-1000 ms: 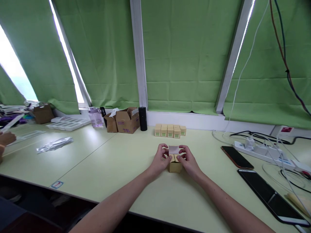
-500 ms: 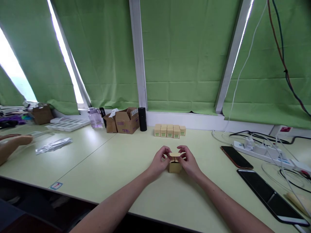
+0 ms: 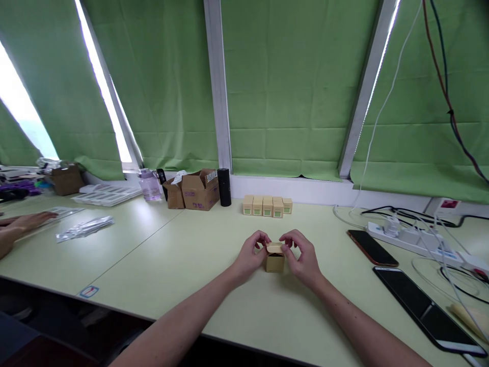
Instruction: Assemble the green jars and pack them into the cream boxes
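Observation:
A small brown cardboard box [image 3: 275,263] stands upright on the pale table [image 3: 168,285], its top flap partly raised over a dark gap. My left hand [image 3: 250,256] is closed on the box's upper left edge, thumb and fingers at the flap. At the upper right edge, my right hand [image 3: 301,256] has its curled thumb and fingers closed on the flap's side. Behind them, several small boxes with green-edged labels [image 3: 267,207] stand grouped near the wall.
A black cylinder [image 3: 224,187], an opened carton [image 3: 199,191] and a purple bottle [image 3: 149,185] stand along the back. Two phones [image 3: 372,247] and a white power strip [image 3: 414,242] lie right. Another person's hands [image 3: 28,223] are at far left, near silvery packets [image 3: 84,228].
The flap on the box has tilted lower toward the front. My right hand has shifted slightly right. The other person's hands at far left have changed position.

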`<state>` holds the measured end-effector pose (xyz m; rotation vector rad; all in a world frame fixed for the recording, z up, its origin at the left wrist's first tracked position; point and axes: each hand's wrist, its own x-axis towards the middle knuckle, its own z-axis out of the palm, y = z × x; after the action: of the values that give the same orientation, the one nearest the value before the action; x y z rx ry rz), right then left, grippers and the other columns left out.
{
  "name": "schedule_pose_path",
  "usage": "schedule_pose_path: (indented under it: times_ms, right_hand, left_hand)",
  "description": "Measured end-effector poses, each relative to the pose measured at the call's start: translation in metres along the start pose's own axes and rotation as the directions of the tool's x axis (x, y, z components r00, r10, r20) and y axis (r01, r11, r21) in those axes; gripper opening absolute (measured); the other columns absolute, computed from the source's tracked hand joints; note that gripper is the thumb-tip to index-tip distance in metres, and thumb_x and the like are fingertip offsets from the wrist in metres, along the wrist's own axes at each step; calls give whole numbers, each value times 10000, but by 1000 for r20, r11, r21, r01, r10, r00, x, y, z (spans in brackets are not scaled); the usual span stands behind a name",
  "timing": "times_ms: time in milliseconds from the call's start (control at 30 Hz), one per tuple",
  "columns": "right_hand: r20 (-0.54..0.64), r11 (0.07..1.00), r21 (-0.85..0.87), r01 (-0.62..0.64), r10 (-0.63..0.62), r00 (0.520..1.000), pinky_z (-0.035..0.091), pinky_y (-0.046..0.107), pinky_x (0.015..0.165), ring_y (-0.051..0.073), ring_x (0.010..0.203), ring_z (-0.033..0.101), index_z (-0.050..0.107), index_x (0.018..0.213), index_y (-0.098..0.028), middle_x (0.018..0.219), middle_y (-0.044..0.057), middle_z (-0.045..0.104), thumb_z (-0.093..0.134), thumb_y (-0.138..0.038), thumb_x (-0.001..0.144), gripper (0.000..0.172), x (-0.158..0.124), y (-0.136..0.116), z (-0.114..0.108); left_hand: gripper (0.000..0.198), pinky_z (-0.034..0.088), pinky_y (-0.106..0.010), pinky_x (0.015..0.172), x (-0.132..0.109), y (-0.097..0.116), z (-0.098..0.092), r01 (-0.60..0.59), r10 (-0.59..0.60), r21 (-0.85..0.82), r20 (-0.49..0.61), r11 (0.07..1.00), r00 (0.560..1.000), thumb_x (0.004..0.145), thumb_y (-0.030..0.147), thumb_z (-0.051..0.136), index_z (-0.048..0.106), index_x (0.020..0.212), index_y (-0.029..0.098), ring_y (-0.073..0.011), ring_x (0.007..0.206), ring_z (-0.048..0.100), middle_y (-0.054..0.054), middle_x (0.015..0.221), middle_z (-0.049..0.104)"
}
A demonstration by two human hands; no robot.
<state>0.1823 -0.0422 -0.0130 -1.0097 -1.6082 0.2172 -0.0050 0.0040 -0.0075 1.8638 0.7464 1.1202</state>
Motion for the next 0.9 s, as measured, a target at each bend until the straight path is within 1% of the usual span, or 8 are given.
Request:
schedule_pose_path:
  times_ms: [100,200,300,367,467,533,633,900]
  right_hand:
    - [16,999,-40,29,-29,999,452,380,702,229,765,560,636,924,-261,825,41,615,590,-268,904,51,-1,-1,-1]
    - [32,995,-87,53,-51,998,461,395,712,243,779,572,631,916,-266,828,51,632,587,-284,905,49,-1,-1,-2]
    - [56,988,-132,79,-72,996,464,406,723,254,799,586,628,904,-270,849,62,654,584,-288,905,48,-1,-1,-4]
    - [72,983,-153,103,-93,993,459,409,726,256,802,586,628,900,-272,851,64,658,589,-282,902,40,-1,-1,-5]
    - [86,973,-175,150,-137,987,443,406,719,255,795,579,630,896,-271,836,64,654,595,-265,895,35,-1,0,-7]
    - [93,968,-184,172,-157,983,433,403,709,256,789,575,631,883,-269,828,65,654,599,-258,889,35,-1,0,-7]
    - [105,965,-197,172,-153,983,425,403,704,261,784,574,632,848,-272,816,65,656,608,-262,879,41,-1,1,-7]
    - [133,959,-204,195,-170,976,421,398,690,253,757,567,627,823,-271,781,59,658,614,-222,853,59,-1,4,-7]
  left_hand:
    - [115,427,-321,835,0,-1,-3,0,0,-12,14,1000,1000,892,312,618,610,919,201,-192,904,583,-42,949,654]
    - [146,435,-350,882,0,-1,-9,-45,45,-8,12,999,999,884,324,617,624,967,204,-225,979,588,-64,1010,659]
    - [155,439,-384,935,-1,3,-16,-168,169,81,-10,982,985,912,316,590,629,1019,211,-245,1027,576,-86,1069,647]
    - [139,450,-395,931,-3,9,-18,-277,279,161,9,947,960,932,315,576,632,1010,214,-255,1032,568,-101,1071,634]
    - [110,445,-418,937,-5,14,-20,-369,368,267,57,890,928,931,297,604,640,1001,220,-271,1033,565,-105,1024,635]
    - [82,439,-430,936,-6,15,-19,-395,390,314,83,863,917,924,271,619,640,987,223,-267,991,568,-97,978,640]
    - [44,438,-429,905,-7,13,-19,-410,400,351,105,842,911,923,235,610,637,957,224,-257,936,566,-88,934,638]
    - [76,422,-413,841,-8,11,-19,-440,421,407,141,801,896,888,162,606,630,923,225,-246,867,552,-73,868,620]
